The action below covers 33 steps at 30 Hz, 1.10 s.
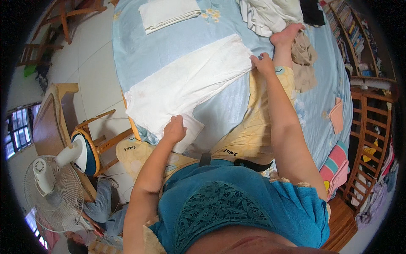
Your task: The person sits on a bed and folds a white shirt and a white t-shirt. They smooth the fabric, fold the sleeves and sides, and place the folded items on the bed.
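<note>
A white cloth garment (190,74), apparently a shirt folded lengthwise, lies slantwise across the blue bedsheet (152,60) before me. Its short sleeve (192,128) sticks out towards my lap. My left hand (175,128) has its fingers closed on the fabric where the sleeve meets the body. At the far right end, my right hand (265,64) pinches the garment's edge with the thumb side; the fingertips are partly hidden. Beyond it lies a folded white cloth (169,14).
A crumpled white cloth (272,14) and beige clothing (304,63) lie by my foot (285,35). Folded pink cloth (337,116) and a striped towel (334,165) are on the right. Left of the bed stand a chair (108,152) and a fan (52,190). Another person (101,203) sits behind it.
</note>
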Each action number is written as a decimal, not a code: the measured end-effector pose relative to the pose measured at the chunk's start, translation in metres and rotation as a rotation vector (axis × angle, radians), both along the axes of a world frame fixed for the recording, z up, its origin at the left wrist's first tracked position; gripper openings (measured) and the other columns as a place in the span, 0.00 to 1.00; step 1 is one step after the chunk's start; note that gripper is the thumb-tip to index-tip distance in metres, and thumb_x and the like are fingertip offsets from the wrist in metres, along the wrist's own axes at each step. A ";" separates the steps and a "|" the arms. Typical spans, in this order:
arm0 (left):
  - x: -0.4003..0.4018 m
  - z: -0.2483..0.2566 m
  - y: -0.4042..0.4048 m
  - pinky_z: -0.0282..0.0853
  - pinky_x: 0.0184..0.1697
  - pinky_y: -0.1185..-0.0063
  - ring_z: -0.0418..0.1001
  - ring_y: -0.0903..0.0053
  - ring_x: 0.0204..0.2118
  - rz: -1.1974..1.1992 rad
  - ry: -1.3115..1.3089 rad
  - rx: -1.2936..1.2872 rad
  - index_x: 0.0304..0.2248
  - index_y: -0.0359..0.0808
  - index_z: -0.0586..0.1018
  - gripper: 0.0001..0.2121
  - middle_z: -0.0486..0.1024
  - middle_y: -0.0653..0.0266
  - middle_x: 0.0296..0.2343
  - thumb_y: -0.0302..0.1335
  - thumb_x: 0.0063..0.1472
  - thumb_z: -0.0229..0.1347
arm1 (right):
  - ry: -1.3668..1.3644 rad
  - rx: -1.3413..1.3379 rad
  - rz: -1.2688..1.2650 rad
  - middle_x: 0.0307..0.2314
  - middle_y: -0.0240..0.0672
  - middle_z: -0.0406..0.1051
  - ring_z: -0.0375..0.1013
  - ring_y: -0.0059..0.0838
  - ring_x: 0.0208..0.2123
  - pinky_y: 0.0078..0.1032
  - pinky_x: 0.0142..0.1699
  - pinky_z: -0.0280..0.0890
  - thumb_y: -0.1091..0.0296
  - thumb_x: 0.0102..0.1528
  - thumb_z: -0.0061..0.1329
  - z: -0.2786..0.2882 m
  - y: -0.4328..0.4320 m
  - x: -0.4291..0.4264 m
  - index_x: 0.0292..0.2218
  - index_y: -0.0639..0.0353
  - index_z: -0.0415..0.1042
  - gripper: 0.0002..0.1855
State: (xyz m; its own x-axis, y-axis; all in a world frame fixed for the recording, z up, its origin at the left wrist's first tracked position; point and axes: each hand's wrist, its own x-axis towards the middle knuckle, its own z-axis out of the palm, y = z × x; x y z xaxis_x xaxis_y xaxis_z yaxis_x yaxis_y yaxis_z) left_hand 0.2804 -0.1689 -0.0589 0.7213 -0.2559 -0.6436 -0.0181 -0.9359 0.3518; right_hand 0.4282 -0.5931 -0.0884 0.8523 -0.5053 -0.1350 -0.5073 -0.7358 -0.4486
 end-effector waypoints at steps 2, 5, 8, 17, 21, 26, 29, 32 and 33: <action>0.000 -0.001 0.001 0.66 0.40 0.63 0.69 0.52 0.40 0.002 -0.015 -0.018 0.38 0.34 0.64 0.18 0.65 0.48 0.38 0.31 0.52 0.57 | 0.104 0.085 -0.040 0.41 0.51 0.69 0.68 0.43 0.45 0.29 0.49 0.62 0.48 0.44 0.52 0.011 0.010 -0.001 0.48 0.70 0.63 0.37; 0.000 0.000 -0.003 0.67 0.40 0.64 0.69 0.53 0.40 0.006 -0.016 -0.031 0.38 0.34 0.63 0.18 0.65 0.48 0.38 0.31 0.52 0.57 | 0.144 0.162 -0.038 0.40 0.50 0.70 0.70 0.42 0.43 0.31 0.46 0.64 0.48 0.44 0.53 -0.026 -0.009 -0.001 0.48 0.67 0.62 0.37; -0.007 -0.001 -0.004 0.67 0.38 0.64 0.69 0.53 0.39 0.019 -0.052 -0.012 0.38 0.34 0.63 0.18 0.66 0.48 0.37 0.30 0.51 0.57 | 0.017 0.514 -0.123 0.34 0.44 0.71 0.72 0.36 0.33 0.30 0.36 0.67 0.55 0.44 0.55 -0.037 -0.003 0.003 0.46 0.60 0.63 0.31; -0.014 0.022 -0.035 0.67 0.40 0.67 0.70 0.56 0.38 0.101 -0.211 -0.261 0.47 0.40 0.66 0.22 0.66 0.52 0.38 0.34 0.52 0.54 | 0.191 0.766 -0.082 0.18 0.30 0.66 0.63 0.20 0.15 0.20 0.17 0.56 0.66 0.50 0.52 0.008 -0.006 -0.002 0.34 0.58 0.66 0.11; -0.008 0.018 -0.046 0.67 0.39 0.67 0.70 0.57 0.37 -0.021 -0.205 -0.195 0.44 0.43 0.70 0.19 0.66 0.53 0.36 0.35 0.52 0.54 | 0.223 0.894 -0.009 0.18 0.29 0.67 0.63 0.19 0.15 0.20 0.17 0.56 0.67 0.50 0.52 0.018 0.005 -0.010 0.33 0.59 0.68 0.10; -0.009 -0.007 -0.043 0.67 0.36 0.67 0.71 0.58 0.33 -0.020 -0.239 -0.210 0.33 0.39 0.74 0.12 0.66 0.54 0.34 0.35 0.51 0.56 | 0.272 0.835 0.092 0.20 0.30 0.68 0.63 0.20 0.16 0.20 0.19 0.58 0.68 0.49 0.53 0.012 -0.003 -0.009 0.32 0.61 0.70 0.09; -0.003 -0.009 -0.034 0.67 0.37 0.68 0.69 0.60 0.36 0.028 -0.105 -0.285 0.27 0.38 0.74 0.10 0.65 0.54 0.34 0.36 0.51 0.57 | 0.154 0.882 -0.034 0.22 0.31 0.69 0.65 0.21 0.19 0.21 0.22 0.60 0.67 0.48 0.53 0.012 -0.007 -0.003 0.30 0.62 0.71 0.10; 0.001 -0.002 -0.031 0.66 0.38 0.68 0.68 0.61 0.37 -0.023 -0.032 -0.262 0.31 0.38 0.72 0.13 0.65 0.55 0.35 0.36 0.50 0.58 | 0.200 0.688 0.022 0.25 0.33 0.70 0.67 0.22 0.23 0.21 0.27 0.63 0.59 0.45 0.56 -0.008 -0.030 0.000 0.35 0.65 0.70 0.20; -0.002 -0.003 -0.032 0.66 0.37 0.68 0.68 0.60 0.36 0.019 -0.089 -0.276 0.32 0.37 0.71 0.15 0.65 0.54 0.35 0.36 0.49 0.59 | 0.153 0.581 0.016 0.26 0.34 0.71 0.67 0.23 0.24 0.22 0.28 0.63 0.58 0.44 0.57 -0.011 -0.027 0.000 0.37 0.65 0.69 0.23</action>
State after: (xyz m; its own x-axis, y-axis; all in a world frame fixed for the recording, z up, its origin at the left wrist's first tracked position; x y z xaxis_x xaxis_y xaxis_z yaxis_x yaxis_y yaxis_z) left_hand 0.2787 -0.2013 -0.0623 0.7783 -0.3984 -0.4853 -0.0439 -0.8055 0.5909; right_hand 0.4279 -0.6201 -0.0992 0.8082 -0.2992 -0.5073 -0.5889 -0.3997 -0.7025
